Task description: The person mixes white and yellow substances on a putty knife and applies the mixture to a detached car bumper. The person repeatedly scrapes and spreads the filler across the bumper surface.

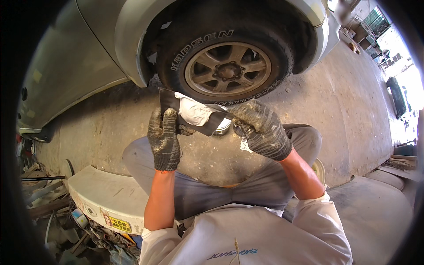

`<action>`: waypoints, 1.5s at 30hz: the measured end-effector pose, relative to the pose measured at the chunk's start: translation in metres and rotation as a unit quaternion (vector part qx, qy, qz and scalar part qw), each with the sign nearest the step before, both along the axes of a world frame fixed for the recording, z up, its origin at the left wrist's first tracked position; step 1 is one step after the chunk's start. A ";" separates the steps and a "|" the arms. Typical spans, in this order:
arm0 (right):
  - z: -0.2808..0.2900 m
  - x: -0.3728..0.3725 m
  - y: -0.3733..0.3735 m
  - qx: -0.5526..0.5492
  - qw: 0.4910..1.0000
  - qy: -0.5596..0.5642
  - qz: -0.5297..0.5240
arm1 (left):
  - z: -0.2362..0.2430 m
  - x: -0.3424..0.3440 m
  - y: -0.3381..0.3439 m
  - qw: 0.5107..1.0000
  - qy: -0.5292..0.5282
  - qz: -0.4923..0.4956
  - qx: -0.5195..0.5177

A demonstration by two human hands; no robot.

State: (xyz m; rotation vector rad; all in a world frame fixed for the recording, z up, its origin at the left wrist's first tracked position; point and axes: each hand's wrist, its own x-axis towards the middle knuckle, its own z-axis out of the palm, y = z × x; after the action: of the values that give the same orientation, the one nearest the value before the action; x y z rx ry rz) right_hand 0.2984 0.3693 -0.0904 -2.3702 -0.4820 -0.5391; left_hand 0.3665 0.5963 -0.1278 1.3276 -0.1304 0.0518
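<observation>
Both of my hands wear dirty dark knit gloves. My left hand (164,136) grips the left end of a thin dark flat sheet (168,100), its thumb at the front edge. A thick lump of whitish paste (193,110) is spread over the sheet's middle. My right hand (261,129) is closed at the sheet's right end; whether it grips the sheet itself or a thin tool against it is hidden by the fingers. A small white label-like piece (245,144) shows below this hand. Partly behind the sheet, a round can (224,126) stands on the ground.
Just ahead is a car wheel (227,70) under the pale body panel (84,48). A detached white bumper (110,194) lies at my left, beside piled scrap (48,194). Another large pale panel (366,216) lies at the right. Concrete floor (349,119) extends to the right.
</observation>
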 end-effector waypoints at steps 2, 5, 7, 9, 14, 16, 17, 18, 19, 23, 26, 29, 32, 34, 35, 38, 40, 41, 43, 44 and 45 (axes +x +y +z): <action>-0.004 0.002 -0.001 0.002 1.000 -0.004 0.010 | 0.004 0.000 0.000 1.000 0.000 -0.013 -0.012; -0.013 0.005 -0.001 -0.033 0.999 -0.017 -0.009 | 0.011 0.000 -0.003 1.000 -0.012 0.005 -0.020; -0.020 0.010 -0.002 0.007 0.998 -0.019 -0.057 | 0.013 -0.001 -0.005 0.997 -0.008 0.006 -0.078; -0.027 0.015 -0.004 0.115 0.986 0.003 -0.124 | 0.010 -0.002 -0.003 0.995 -0.015 0.012 -0.103; -0.038 0.011 -0.023 0.588 0.781 0.173 -0.118 | -0.017 -0.007 0.014 0.992 0.071 -0.014 -0.105; -0.042 0.008 -0.029 0.689 0.690 0.201 -0.091 | -0.030 -0.009 0.019 0.961 0.152 -0.078 -0.218; -0.046 0.007 -0.028 0.706 0.680 0.190 -0.058 | -0.035 -0.012 0.020 0.948 0.203 -0.086 -0.228; -0.050 0.010 -0.027 0.738 0.649 0.185 0.012 | -0.039 -0.014 0.016 0.959 0.238 -0.101 -0.114; -0.053 0.008 -0.026 0.752 0.628 0.180 0.088 | -0.040 -0.017 0.011 0.968 0.201 -0.144 -0.030; -0.069 0.010 -0.012 0.771 0.596 0.167 0.150 | -0.027 -0.054 -0.015 0.930 0.201 -0.289 0.108; -0.081 0.007 -0.004 0.565 0.815 0.130 -0.026 | -0.012 -0.067 -0.037 0.856 0.290 -0.417 -0.099; -0.096 0.003 -0.001 0.559 0.814 0.155 0.037 | -0.001 -0.073 -0.050 0.853 0.323 -0.387 -0.135; -0.111 0.000 0.001 0.551 0.817 0.159 0.065 | 0.004 -0.070 -0.052 0.844 0.347 -0.368 -0.180; -0.120 -0.002 0.001 0.533 0.830 0.154 0.063 | 0.006 -0.068 -0.051 0.854 0.349 -0.336 -0.189; -0.125 -0.003 0.001 0.522 0.837 0.150 0.062 | 0.007 -0.067 -0.050 0.859 0.351 -0.322 -0.186; -0.135 -0.003 -0.002 0.479 0.867 0.130 0.055 | 0.011 -0.061 -0.047 0.857 0.370 -0.300 -0.197; -0.141 0.001 -0.006 0.453 0.882 0.117 0.054 | 0.012 -0.059 -0.047 0.869 0.367 -0.266 -0.200; -0.143 0.003 -0.009 0.450 0.884 0.116 0.054 | 0.012 -0.057 -0.046 0.871 0.351 -0.281 -0.199; -0.149 0.009 -0.013 0.474 0.869 0.131 0.053 | 0.010 -0.054 -0.045 0.888 0.330 -0.267 -0.177; -0.152 0.011 -0.014 0.509 0.848 0.148 0.029 | 0.009 -0.052 -0.044 0.888 0.329 -0.270 -0.176; -0.155 0.013 -0.013 0.589 0.786 0.182 0.035 | 0.007 -0.050 -0.043 0.888 0.327 -0.272 -0.176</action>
State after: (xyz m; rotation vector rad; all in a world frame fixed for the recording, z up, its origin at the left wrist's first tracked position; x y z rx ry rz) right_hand 0.3113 0.3561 -0.2459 -1.1676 0.0091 -0.2000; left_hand 0.3164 0.5531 -0.1207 0.8481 0.0852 -0.8115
